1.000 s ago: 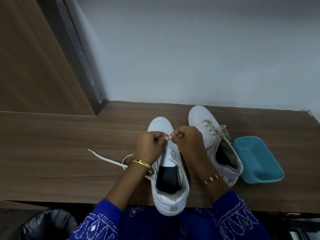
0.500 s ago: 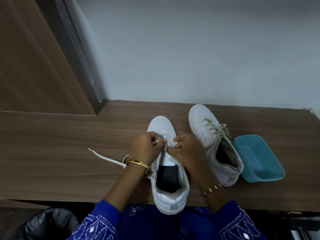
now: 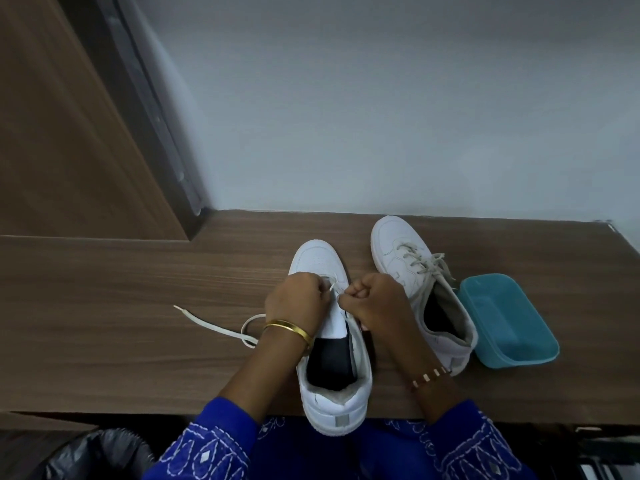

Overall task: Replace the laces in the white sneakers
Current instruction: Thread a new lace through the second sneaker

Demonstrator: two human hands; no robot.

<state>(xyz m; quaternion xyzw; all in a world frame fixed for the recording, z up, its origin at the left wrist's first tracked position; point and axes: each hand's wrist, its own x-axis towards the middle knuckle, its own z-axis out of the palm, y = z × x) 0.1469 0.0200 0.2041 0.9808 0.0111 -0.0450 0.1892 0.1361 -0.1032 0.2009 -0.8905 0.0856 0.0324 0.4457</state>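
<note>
- The left hand and right hand both have curled fingers pinching the lace over the near sneaker, close to its lowest eyelets by the toe.
- This shoe's upper eyelets look unthreaded and its tongue bare; the lace's free end trails left across the counter. Lacing looks barely begun.
- The far sneaker stands laced just beside a teal tub; whether its laces are new cannot be told.
</note>
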